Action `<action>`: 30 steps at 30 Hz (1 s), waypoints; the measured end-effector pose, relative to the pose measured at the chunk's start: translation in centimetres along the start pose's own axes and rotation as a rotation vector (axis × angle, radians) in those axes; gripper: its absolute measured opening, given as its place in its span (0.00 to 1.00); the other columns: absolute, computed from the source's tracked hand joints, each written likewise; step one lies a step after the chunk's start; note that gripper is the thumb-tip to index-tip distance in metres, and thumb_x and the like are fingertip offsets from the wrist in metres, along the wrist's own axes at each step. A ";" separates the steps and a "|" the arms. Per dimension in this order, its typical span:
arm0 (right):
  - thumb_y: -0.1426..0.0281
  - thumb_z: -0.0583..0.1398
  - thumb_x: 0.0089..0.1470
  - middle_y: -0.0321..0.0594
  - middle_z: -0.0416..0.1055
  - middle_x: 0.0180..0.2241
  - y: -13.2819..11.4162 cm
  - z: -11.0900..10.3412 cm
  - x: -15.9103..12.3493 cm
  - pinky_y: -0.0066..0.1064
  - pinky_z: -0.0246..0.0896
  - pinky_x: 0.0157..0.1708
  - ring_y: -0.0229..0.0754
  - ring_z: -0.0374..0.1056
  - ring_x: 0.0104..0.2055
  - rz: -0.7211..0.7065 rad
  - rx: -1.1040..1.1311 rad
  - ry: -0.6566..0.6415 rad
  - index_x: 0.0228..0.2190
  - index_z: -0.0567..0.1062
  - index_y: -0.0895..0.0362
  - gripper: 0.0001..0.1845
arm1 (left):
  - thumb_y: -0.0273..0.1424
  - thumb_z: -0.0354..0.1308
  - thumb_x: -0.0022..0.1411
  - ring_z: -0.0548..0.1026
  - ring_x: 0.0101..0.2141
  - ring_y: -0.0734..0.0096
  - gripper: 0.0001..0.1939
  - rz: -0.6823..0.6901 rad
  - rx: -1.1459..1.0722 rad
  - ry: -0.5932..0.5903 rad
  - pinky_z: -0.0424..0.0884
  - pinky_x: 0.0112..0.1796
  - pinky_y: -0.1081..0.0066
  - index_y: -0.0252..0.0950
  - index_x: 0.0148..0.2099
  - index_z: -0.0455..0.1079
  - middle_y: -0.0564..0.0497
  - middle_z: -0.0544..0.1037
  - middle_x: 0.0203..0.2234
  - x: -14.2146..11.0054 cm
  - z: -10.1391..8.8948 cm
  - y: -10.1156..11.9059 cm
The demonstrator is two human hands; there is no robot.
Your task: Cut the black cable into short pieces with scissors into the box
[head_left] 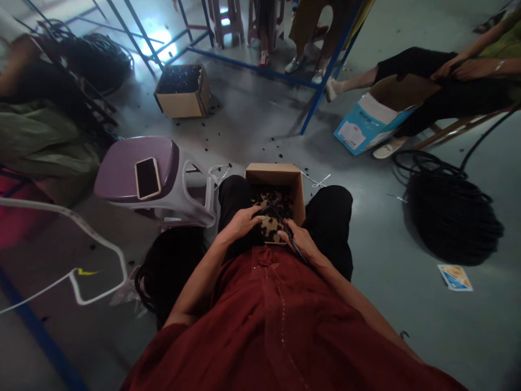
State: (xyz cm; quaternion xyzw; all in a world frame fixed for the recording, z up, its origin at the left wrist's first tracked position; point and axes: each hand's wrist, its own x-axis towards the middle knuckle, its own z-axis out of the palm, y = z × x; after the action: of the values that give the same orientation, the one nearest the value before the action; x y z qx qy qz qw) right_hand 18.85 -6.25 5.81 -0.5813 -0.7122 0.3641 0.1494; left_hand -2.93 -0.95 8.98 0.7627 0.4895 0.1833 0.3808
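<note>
At the left edge of the frame, a person sits in loose green clothing. In the upper left lies a black coil; below it a purple-topped stool bears a phone. Farther right, in the upper part, stands a carton filled with black bits. At centre, the left hand reaches in over the box, its thumb and forefinger narrowly spaced at the upper end of a black strip; whether they grip it, I cannot tell. The strip's long axis runs aslant, from above the box down and rightward to the red shirt. Just right of centre, the right hand has its fingers bent around the strip. In the upper right stands a blue carton by a seated person; at right lies another coil, and below it a card.
</note>
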 end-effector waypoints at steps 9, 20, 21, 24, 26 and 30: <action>0.57 0.50 0.54 0.42 0.71 0.31 0.1 0.2 -0.2 0.28 0.57 0.30 0.44 0.69 0.33 0.008 -0.019 0.010 0.40 0.65 0.55 0.17 | 0.34 0.47 0.61 0.73 0.37 0.70 0.14 -0.006 0.044 -0.021 0.66 0.38 0.74 0.35 0.46 0.68 0.49 0.76 0.37 0.2 0.3 -0.2; 0.56 0.52 0.51 0.36 0.68 0.26 -0.2 -0.2 0.2 0.29 0.59 0.27 0.39 0.65 0.25 0.109 0.272 0.107 0.35 0.65 0.54 0.16 | 0.35 0.48 0.60 0.72 0.29 0.74 0.18 -0.069 -0.155 -0.001 0.67 0.31 0.76 0.35 0.50 0.66 0.52 0.75 0.29 0.1 -0.3 1.4; 0.55 0.51 0.51 0.35 0.67 0.25 -0.4 -0.4 0.4 0.28 0.59 0.26 0.37 0.64 0.24 0.129 0.369 0.114 0.36 0.64 0.54 0.16 | 0.35 0.48 0.60 0.72 0.28 0.74 0.18 -0.066 -0.176 -0.013 0.67 0.30 0.76 0.35 0.50 0.66 0.52 0.75 0.28 0.1 -0.1 1.8; 0.57 0.53 0.49 0.33 0.65 0.28 -1.3 -1.0 1.2 0.28 0.61 0.25 0.35 0.63 0.23 0.127 0.649 0.132 0.39 0.60 0.53 0.18 | 0.36 0.48 0.59 0.71 0.27 0.74 0.16 -0.057 -0.188 -0.066 0.66 0.29 0.77 0.35 0.47 0.68 0.53 0.75 0.27 0.0 1.1 2.9; 0.59 0.56 0.46 0.35 0.65 0.32 -2.0 -1.3 1.6 0.28 0.63 0.27 0.35 0.64 0.26 0.095 0.742 0.176 0.40 0.58 0.53 0.20 | 0.35 0.49 0.59 0.71 0.29 0.74 0.14 -0.039 -0.154 -0.099 0.66 0.31 0.76 0.35 0.43 0.70 0.53 0.75 0.29 -0.1 2.0 3.5; 0.63 0.58 0.44 0.35 0.65 0.33 -2.8 -1.4 2.2 0.26 0.61 0.24 0.32 0.61 0.24 0.080 0.791 0.239 0.40 0.59 0.52 0.20 | 0.34 0.50 0.58 0.72 0.34 0.72 0.14 -0.018 -0.102 -0.127 0.66 0.35 0.75 0.36 0.45 0.69 0.52 0.76 0.34 -0.2 3.1 3.8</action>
State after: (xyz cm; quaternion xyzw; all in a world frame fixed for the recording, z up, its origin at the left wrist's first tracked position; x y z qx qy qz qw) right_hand 17.11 -3.85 8.21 -0.5444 -0.4717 0.5452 0.4287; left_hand 1.35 -3.28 9.91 0.7478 0.4613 0.1559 0.4512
